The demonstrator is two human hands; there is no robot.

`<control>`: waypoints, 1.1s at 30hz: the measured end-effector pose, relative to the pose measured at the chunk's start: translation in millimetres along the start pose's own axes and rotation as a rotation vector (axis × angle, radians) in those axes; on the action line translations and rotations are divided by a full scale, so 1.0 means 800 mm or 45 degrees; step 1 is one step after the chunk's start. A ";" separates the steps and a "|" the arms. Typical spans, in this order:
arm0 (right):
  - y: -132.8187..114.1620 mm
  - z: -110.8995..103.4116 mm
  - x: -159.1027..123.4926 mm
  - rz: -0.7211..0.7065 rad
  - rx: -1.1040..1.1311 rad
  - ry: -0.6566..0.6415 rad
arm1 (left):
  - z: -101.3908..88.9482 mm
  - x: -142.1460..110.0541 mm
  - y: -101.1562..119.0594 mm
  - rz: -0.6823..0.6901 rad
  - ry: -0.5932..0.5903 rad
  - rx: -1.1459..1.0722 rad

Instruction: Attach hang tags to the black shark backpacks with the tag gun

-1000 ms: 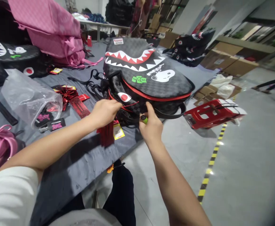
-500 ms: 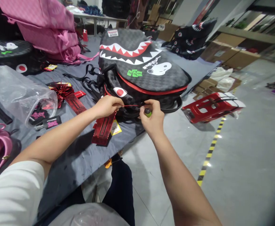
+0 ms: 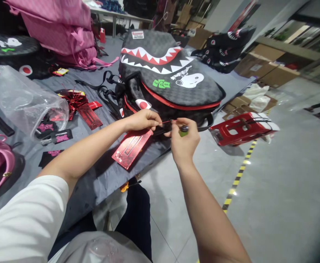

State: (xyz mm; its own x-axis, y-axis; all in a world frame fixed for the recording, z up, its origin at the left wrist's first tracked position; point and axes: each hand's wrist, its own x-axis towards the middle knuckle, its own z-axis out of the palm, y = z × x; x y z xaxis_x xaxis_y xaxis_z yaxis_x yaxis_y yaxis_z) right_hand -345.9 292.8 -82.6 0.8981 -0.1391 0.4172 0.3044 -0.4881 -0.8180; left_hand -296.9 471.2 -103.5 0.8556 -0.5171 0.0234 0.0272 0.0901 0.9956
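**Red string (image 3: 165, 122) stretching before black backpack (image 3: 162, 75)**

The left hand (image 3: 146, 120) is pinching the string; the right hand (image 3: 185, 140) is gripping a green tool (image 3: 183, 132) and, apparently, the string's far end. A plastic bag (image 3: 19, 96) is holding pink-and-black cards (image 3: 45, 126).

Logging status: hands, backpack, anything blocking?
Left hand pinches red string, red tag below. Right hand at string's other end, grips green-black object. Backpack on table; hands partly hide it.
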 end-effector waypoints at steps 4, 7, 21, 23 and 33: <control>-0.010 0.015 -0.011 0.507 0.461 0.090 | 0.001 -0.005 -0.005 -0.088 0.025 -0.169; -0.009 0.020 -0.008 0.685 0.611 -0.025 | 0.005 -0.006 -0.012 -0.145 -0.024 -0.273; -0.008 0.007 -0.002 0.217 0.469 -0.016 | -0.005 -0.050 -0.025 -0.231 -0.032 -0.609; -0.005 0.005 0.003 0.136 0.416 -0.069 | 0.006 -0.056 -0.025 -0.188 0.166 -0.389; -0.007 -0.011 0.018 -0.449 -0.206 -0.279 | 0.040 -0.065 0.007 -0.115 0.269 0.858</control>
State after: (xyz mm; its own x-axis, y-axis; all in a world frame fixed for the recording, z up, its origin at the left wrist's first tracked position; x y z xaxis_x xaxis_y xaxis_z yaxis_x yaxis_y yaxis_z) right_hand -337.4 286.4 -68.3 0.7997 0.2378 0.5514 0.5663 -0.6039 -0.5609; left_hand -357.5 471.3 -96.4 0.9488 -0.3157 -0.0125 -0.1643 -0.5268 0.8340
